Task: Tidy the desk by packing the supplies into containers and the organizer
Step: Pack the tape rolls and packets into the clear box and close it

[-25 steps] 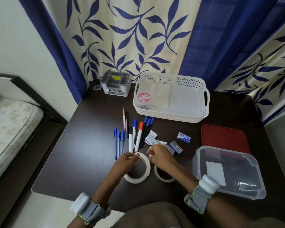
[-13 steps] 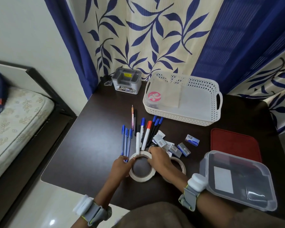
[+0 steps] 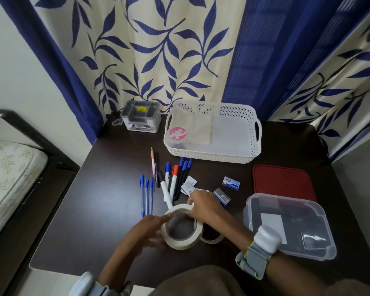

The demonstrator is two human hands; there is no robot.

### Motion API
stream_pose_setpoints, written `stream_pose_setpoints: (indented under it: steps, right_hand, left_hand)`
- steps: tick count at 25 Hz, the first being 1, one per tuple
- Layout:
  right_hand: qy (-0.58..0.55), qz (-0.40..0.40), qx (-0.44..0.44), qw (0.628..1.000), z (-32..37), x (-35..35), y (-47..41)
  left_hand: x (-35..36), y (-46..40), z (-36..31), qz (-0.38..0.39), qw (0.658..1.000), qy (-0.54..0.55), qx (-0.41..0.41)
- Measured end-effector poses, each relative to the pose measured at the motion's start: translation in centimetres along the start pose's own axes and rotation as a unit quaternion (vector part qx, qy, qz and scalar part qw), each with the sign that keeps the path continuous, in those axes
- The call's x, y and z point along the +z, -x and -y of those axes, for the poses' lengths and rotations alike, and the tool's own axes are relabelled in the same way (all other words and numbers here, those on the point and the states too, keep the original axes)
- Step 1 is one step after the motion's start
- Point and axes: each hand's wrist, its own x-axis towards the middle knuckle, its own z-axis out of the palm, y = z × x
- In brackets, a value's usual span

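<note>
Lifting off the surface (image 3: 107, 189), the tape roll (image 3: 181, 228) is now clamped in both hands' grip, left hand (image 3: 146, 230) and right hand (image 3: 203, 207), ready for packing.

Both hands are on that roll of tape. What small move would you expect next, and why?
Probably lifting the tape roll clear of the desk and carrying it right toward the clear box. Both the left hand and right hand have a grip on its rim, and the box sits open nearby with its red lid off. The white basket is another possible spot.
</note>
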Motion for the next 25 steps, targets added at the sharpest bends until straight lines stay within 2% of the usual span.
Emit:
stream_pose_setpoints:
  steps: [6, 12, 21, 25]
  right_hand:
    - [-0.012, -0.037, 0.033, 0.999, -3.0, -2.3, 1.3]
    - [-0.053, -0.108, 0.078, 0.99, -7.1, -5.3, 3.3]
    - [-0.155, -0.188, 0.186, 0.952, -14.7, -8.3, 8.3]
    - [-0.194, -0.187, 0.234, 0.934, -17.2, -7.5, 10.2]
  left_hand:
    - [2.1, 0.4, -2.2, 0.061, 0.998, -0.012, 0.007]
    - [5.2, 1.0, -5.6, 0.129, 0.988, -0.032, 0.081]
    - [13.3, 2.1, -10.0, 0.22, 0.958, -0.122, 0.141]
    - [16.1, 1.5, -9.5, 0.239, 0.939, -0.175, 0.175]
